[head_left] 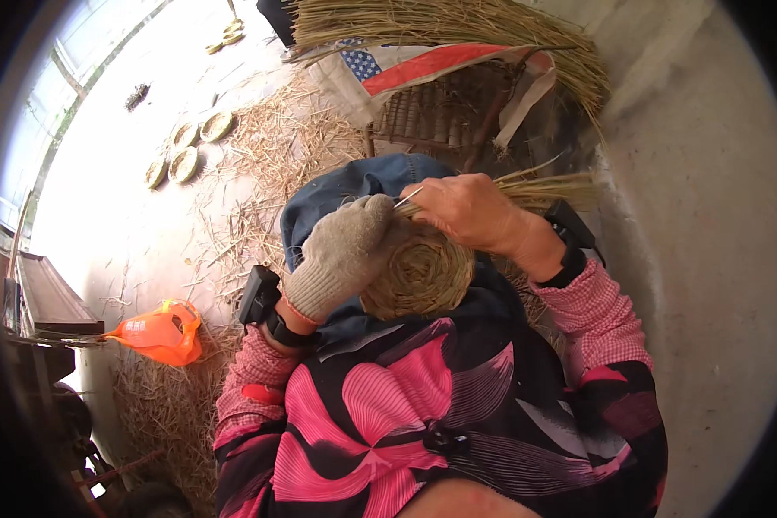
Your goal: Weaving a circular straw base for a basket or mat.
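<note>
A round coiled straw piece [419, 281] rests over dark blue cloth [363, 177] on my lap. My left hand [341, 250], in a grey knitted glove, is closed on the coil's upper left edge, with its fingertips beside a thin metal needle [407, 198]. My bare right hand [462, 211] is closed on that needle at the top of the coil, its fingers bent over the straw. Loose straw strands [561, 192] extend rightward from behind it. The fingertips of both hands nearly meet, and part of the coil's rim is hidden under them.
A long straw bundle [440, 26] lies on a starred, striped sack [423, 65] over a slatted rack [419, 116] ahead. Several woven rounds [184, 164] and scattered straw [259, 129] are on the floor. An orange plastic bag [160, 337] and a wooden cart [52, 293] stand at left.
</note>
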### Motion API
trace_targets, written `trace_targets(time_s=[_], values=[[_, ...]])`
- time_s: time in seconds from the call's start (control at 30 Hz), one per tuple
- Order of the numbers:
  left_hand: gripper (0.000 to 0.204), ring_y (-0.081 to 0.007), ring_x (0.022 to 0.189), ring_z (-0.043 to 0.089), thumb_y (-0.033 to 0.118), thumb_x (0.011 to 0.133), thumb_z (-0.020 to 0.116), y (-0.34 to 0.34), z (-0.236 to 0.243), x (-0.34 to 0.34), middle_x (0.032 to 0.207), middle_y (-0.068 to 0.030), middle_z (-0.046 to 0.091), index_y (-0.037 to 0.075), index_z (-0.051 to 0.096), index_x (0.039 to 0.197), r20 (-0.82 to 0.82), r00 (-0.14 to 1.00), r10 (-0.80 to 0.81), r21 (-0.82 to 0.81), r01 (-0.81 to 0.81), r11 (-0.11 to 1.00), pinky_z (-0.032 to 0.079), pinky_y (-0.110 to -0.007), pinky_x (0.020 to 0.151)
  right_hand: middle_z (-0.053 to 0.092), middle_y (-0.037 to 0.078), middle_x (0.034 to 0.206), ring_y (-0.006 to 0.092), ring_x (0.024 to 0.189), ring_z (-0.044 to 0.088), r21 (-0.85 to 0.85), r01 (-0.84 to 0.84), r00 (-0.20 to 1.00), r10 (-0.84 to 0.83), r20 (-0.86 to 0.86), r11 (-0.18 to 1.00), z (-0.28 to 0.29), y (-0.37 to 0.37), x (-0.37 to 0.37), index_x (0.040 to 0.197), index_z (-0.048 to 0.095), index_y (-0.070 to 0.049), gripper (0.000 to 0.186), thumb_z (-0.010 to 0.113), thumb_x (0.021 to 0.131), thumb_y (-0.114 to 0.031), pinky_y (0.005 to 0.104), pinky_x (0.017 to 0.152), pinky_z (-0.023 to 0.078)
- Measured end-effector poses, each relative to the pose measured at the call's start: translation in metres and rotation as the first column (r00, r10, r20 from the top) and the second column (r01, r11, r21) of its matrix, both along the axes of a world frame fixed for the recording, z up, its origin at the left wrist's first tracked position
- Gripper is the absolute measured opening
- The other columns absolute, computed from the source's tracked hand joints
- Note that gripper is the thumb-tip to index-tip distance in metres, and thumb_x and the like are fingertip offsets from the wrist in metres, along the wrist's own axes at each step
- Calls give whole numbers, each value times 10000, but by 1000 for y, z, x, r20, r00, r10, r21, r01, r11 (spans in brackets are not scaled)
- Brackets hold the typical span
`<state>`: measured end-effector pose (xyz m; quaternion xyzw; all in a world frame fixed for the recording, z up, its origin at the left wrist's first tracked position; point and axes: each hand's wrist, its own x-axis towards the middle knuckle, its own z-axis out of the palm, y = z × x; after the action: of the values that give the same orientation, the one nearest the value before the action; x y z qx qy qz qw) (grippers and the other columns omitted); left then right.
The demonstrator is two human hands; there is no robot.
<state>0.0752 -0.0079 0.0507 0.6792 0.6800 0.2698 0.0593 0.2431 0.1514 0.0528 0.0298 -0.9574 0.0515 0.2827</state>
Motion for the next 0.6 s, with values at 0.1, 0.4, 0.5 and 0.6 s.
trace_targets(time_s=[0.1, 0.4, 0.5, 0.6], values=[[218, -438, 891, 639, 253, 940, 650, 0, -2, -1, 922, -189, 643, 58, 564, 982, 52, 998, 17, -32, -16, 999, 503, -517, 729, 615, 63, 851, 277, 732, 670, 126, 72, 992, -84, 93, 989, 7, 2, 15, 1016, 568, -86, 258, 717, 879, -247, 404, 600, 542], [234, -439, 880, 657, 288, 957, 659, -4, -17, 4, 915, -197, 667, 67, 587, 988, 102, 991, 91, 12, -92, 996, 512, -534, 727, 585, 77, 760, 296, 654, 654, 6, 429, 903, -429, -29, 903, -30, -36, 18, 925, 535, -104, 183, 702, 891, -172, 397, 555, 530], [252, -438, 891, 666, 306, 960, 663, -5, -23, 7, 929, -201, 678, 64, 594, 980, 107, 988, 109, 41, -114, 993, 517, -538, 732, 592, 67, 742, 275, 658, 672, -75, 458, 885, -462, -53, 886, -41, -42, 13, 888, 530, -119, 166, 658, 935, -212, 402, 553, 532], [258, -418, 886, 679, 307, 954, 675, -6, -29, 6, 938, -181, 688, 60, 613, 994, 153, 980, 128, 64, -139, 988, 530, -516, 745, 610, 81, 758, 307, 679, 678, -122, 405, 906, -415, -82, 906, -44, -37, 12, 895, 533, -110, 148, 647, 938, -195, 423, 562, 532]])
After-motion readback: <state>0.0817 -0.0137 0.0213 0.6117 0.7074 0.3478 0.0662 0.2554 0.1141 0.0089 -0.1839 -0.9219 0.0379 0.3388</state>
